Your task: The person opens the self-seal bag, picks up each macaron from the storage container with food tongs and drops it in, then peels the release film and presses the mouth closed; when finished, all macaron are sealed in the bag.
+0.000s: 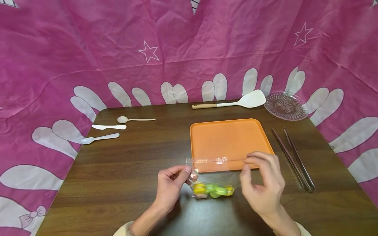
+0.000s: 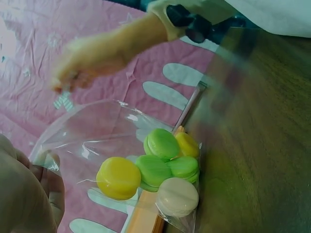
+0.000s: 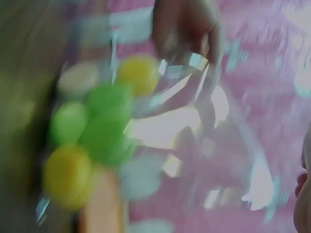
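A clear plastic bag (image 2: 87, 150) holds several macarons (image 1: 217, 191), yellow, green and beige, bunched at its bottom. The left hand (image 1: 175, 183) pinches the bag near its upper left corner. From there a thin clear strip (image 1: 206, 160) stretches along the bag's top toward the right hand (image 1: 264, 185), whose fingertips appear to pinch its far end. In the left wrist view, the right hand (image 2: 92, 60) is blurred and apart from the bag's body. Glare and blur cover much of the bag in the right wrist view.
Behind the bag lies an orange tray (image 1: 227, 141). Metal tongs (image 1: 298, 164) lie to its right. Farther back are a white spatula (image 1: 251, 99) and a clear patterned plate (image 1: 285, 106). At left lie two spoons (image 1: 122, 119) and a white knife (image 1: 109, 127).
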Demonstrator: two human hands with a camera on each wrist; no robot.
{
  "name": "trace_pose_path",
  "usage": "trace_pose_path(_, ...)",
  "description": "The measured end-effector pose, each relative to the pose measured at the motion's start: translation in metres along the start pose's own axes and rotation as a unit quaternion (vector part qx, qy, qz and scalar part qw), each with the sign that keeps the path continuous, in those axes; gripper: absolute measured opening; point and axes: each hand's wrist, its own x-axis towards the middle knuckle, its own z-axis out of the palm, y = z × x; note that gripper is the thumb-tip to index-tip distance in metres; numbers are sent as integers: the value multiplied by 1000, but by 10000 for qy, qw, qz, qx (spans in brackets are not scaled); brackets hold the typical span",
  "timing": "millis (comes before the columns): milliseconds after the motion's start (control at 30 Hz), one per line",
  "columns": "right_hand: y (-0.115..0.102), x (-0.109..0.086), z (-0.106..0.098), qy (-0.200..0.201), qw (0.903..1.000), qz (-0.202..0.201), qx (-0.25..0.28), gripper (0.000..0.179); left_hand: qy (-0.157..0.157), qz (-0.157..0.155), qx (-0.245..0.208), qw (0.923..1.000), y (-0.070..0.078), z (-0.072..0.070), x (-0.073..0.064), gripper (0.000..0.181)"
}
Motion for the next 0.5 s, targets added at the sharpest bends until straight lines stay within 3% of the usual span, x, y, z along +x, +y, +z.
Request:
trace_pose_path(67,-11,6,12,-154,9968,-773,129,25,-15,111,66,9999,0,-1,0,17)
trace_pose_path(167,-19,5,28,-1015,9851,-1357,294,23,-27,233,124,9996,-1,-2,0,15)
trace_pose_path(300,-19,-5,42,-1952,9729,-1235,143,22,-131,344,119,9993,-3,-3,0,12)
trace_pose_path(500,-11,-14,50,-2438,9668,-766,-82,20,-402,843,16,9956,-6,-5,0,12)
